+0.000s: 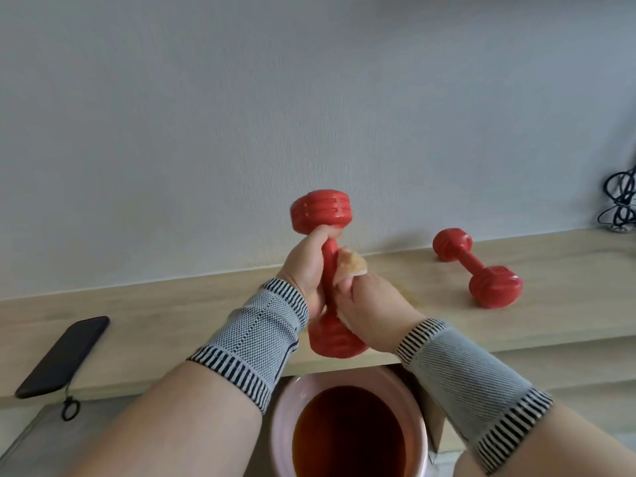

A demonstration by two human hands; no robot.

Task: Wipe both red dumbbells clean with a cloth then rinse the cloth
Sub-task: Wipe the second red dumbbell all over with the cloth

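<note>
My left hand [306,266] grips the handle of a red dumbbell [321,215], held nearly upright above the wooden ledge [172,311]. Its lower head [332,339] hangs just over the ledge's front edge. My right hand [368,304] pinches a small orange-white cloth [351,261] and presses it against the handle. The second red dumbbell [476,266] lies on the ledge to the right, apart from both hands.
A pink bucket [285,407] of dark water stands below the ledge, right under my hands. A black phone [63,356] with a loop strap lies at the ledge's left. Coiled black cables [619,204] hang at the far right by the pale wall.
</note>
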